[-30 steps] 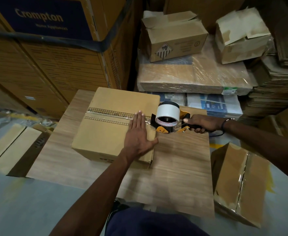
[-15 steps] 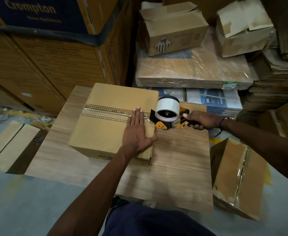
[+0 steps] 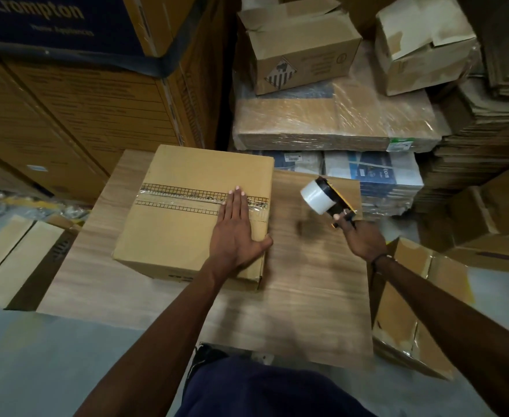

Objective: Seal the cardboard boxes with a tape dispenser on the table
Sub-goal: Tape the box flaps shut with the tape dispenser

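Box: on the surface, left part, clear tape along its top seam.
Left hand: flat on the box's right end, fingers straight over the tape, thumb at the edge.
Right hand: grip closed round the dispenser's handle.
Dispenser: raised above the surface, right of the box and apart from it, white roll leftward.

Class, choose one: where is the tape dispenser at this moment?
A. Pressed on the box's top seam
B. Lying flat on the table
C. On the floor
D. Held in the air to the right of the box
D: the right hand grips the tape dispenser by its handle, lifted clear of the cardboard box and above the table.
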Demonstrator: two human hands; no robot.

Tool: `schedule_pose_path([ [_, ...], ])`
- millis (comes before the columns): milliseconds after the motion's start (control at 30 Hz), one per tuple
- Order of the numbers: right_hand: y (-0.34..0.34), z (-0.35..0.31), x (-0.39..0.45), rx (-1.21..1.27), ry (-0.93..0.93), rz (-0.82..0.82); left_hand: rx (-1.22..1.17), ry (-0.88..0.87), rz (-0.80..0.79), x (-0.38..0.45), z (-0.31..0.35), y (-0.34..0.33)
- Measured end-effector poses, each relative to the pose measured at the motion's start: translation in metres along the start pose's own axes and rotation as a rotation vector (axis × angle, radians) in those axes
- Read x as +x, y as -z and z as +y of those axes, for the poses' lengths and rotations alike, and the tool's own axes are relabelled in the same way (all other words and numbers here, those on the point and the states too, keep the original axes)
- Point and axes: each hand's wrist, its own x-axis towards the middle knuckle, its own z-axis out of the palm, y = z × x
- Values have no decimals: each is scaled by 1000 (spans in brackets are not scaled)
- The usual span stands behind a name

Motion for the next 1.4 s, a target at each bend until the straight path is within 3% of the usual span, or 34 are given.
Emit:
schedule_pose_path([
  [233, -74, 10, -35, -48, -124, 119, 2, -2, 6, 2, -2, -3],
  [367, -98, 24, -41, -38, -159, 64, 0, -8, 11, 3, -3, -3],
  [533, -114, 45, -48, 151, -289, -85, -7, -11, 18, 2, -3, -5],
  [600, -113, 45, -50, 163, -293, -49, -8, -7, 13, 3, -3, -5],
  [767, -71, -35, -67, 268, -123, 220, -11, -8, 23, 2, -2, -1],
  [967, -60, -146, -80, 524, 210, 161, -58, -16, 21, 2, -4, 0],
  [1100, -76, -199, -87, 531, 181, 37, -66, -33, 15, 3, -10, -2],
  [1233, -90, -216, -80, 480, 1, -60, -44, -98, -22, 6, -26, -1],
  [1400, -100, -212, -73, 778, -133, -149, -94, -186, -90, 8, -39, 8],
])
